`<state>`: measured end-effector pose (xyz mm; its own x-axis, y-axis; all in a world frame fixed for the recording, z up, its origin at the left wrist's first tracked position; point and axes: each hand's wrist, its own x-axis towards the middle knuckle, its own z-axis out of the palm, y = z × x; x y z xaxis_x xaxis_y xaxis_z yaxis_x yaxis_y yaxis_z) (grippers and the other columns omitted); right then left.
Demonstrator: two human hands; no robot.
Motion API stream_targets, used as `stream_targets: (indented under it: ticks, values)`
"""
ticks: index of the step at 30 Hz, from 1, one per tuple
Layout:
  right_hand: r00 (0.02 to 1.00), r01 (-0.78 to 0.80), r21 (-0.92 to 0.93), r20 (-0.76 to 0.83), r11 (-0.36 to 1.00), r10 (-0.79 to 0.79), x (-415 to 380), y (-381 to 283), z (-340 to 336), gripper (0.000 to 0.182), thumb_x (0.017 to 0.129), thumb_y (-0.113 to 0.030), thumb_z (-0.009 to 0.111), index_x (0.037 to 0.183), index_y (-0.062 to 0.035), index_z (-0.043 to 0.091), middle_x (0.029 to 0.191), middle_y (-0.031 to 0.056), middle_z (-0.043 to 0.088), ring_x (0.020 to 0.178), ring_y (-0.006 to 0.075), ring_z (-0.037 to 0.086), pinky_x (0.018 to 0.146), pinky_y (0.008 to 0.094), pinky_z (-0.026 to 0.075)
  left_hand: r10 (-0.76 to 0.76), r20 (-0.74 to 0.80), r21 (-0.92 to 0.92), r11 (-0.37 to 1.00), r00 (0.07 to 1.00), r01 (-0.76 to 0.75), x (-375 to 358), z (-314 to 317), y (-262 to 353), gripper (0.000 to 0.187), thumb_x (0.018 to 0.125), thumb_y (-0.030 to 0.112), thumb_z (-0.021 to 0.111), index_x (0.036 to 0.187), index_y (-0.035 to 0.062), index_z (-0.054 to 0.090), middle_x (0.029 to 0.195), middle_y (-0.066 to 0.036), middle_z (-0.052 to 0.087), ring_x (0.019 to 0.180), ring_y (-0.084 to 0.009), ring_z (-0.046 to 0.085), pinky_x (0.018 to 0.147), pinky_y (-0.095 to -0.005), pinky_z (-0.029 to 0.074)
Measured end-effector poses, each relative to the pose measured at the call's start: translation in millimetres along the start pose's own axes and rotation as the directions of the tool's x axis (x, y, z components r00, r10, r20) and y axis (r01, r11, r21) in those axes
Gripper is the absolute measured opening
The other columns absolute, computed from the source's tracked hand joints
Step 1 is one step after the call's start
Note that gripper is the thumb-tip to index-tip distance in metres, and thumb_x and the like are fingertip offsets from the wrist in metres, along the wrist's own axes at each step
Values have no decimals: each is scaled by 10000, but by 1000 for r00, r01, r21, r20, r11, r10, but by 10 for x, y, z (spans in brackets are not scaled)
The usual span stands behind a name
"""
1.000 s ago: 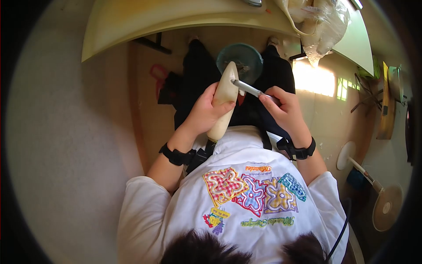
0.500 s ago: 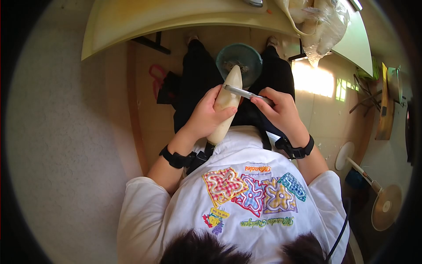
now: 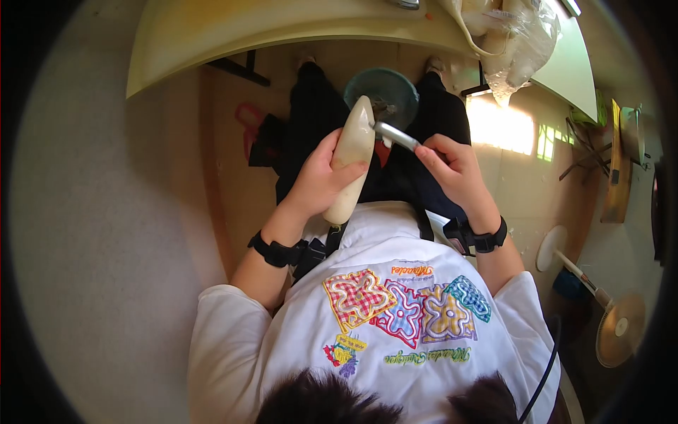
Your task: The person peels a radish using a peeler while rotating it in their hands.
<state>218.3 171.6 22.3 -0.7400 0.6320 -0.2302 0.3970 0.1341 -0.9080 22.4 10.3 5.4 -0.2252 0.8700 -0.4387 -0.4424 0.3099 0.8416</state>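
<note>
A long white radish [image 3: 353, 155] slants across my lap, its pointed end toward the bin. My left hand [image 3: 323, 172] is wrapped round its middle, thumb laid over the top. In my right hand [image 3: 452, 169] is a silver peeler [image 3: 397, 136], gripped by its handle, with its head right beside the radish near the tapered end. Beyond the radish, between my feet, stands a teal bin [image 3: 399, 88] with peelings inside.
A pale table [image 3: 282, 32] runs across the top, with a plastic bag of white radishes [image 3: 512, 49] at its right end. A pink-handled dark bag [image 3: 267, 141] lies on the floor at left. A fan [image 3: 621, 326] stands at right.
The peeler has moved off the radish's upper face to its right side. The radish has shifted slightly left and toward the bin with my left hand.
</note>
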Motion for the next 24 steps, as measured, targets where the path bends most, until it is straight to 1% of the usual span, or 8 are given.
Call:
stream_targets:
  ticks: [2, 4, 11, 14, 16, 18, 20, 24]
  values:
    - [997, 27, 1, 72, 1000, -27, -16, -5, 53, 290, 959, -260, 700, 844, 3, 659, 558, -11, 397, 542, 62, 329, 481, 278, 263, 13, 11, -4, 1000, 1000, -13, 5, -3, 36, 534, 907, 74, 683, 1389, 20, 459, 1143, -51, 621, 1001, -119, 604, 865, -303, 524]
    - [992, -5, -6, 123, 1000, 6, -24, -80, 85, 291, 958, -264, 700, 842, 1, 663, 556, -13, 399, 541, 65, 331, 483, 279, 269, 13, 64, -5, 1000, 998, -13, 6, 24, 47, 653, 907, 81, 710, 1471, 13, 388, 1207, -50, 598, 1041, -120, 602, 894, -292, 520]
    - [990, -14, -17, 141, 1000, 16, -35, -20, 90, 308, 965, -284, 690, 839, -4, 666, 557, -20, 402, 543, 69, 328, 485, 279, 273, 9, 45, -24, 1000, 999, -8, -5, 43, 30, 634, 906, 87, 706, 1454, 10, 397, 1196, -56, 599, 1045, -113, 594, 905, -284, 510]
    - [987, -85, 135, 145, 987, 65, -21, 55, 86, 334, 985, -310, 659, 835, -11, 662, 564, -39, 414, 531, 56, 334, 477, 262, 277, -44, -34, -34, 998, 998, 43, -14, 56, 49, 570, 891, 86, 705, 1387, 9, 435, 1150, -71, 614, 1006, -134, 617, 871, -303, 527]
    - [926, -335, 274, 271, 901, 262, -29, -1, 47, 360, 1007, -333, 625, 823, -25, 652, 579, -63, 435, 520, 33, 363, 470, 234, 291, -62, -33, -90, 994, 998, 59, -40, 72, 83, 574, 887, 93, 713, 1383, 12, 436, 1143, -68, 611, 1007, -131, 613, 874, -301, 524]
    - [926, -342, 302, 267, 890, 266, -41, 48, 53, 362, 1012, -335, 617, 815, -31, 645, 582, -68, 442, 521, 23, 381, 468, 224, 295, -76, -31, -146, 987, 997, 71, -39, 61, 81, 577, 884, 99, 720, 1379, 14, 437, 1136, -66, 607, 1009, -128, 608, 877, -300, 521]
    - [926, -350, 331, 264, 876, 271, -51, 79, 61, 365, 1017, -336, 609, 808, -38, 638, 585, -73, 450, 521, 14, 398, 465, 214, 299, -32, -12, -114, 993, 999, 30, -41, 27, 54, 619, 879, 163, 691, 1406, 36, 393, 1078, -93, 591, 771, -186, 660, 617, -343, 601]
    - [950, -298, 313, 191, 902, 248, -60, 34, 62, 365, 1008, -324, 628, 785, -36, 628, 584, -65, 467, 523, 24, 406, 471, 224, 310, -27, 12, -260, 965, 1000, 29, -78, -36, 80, 611, 856, 177, 706, 1372, 13, 423, 1130, -129, 576, 817, -191, 632, 626, -353, 600]
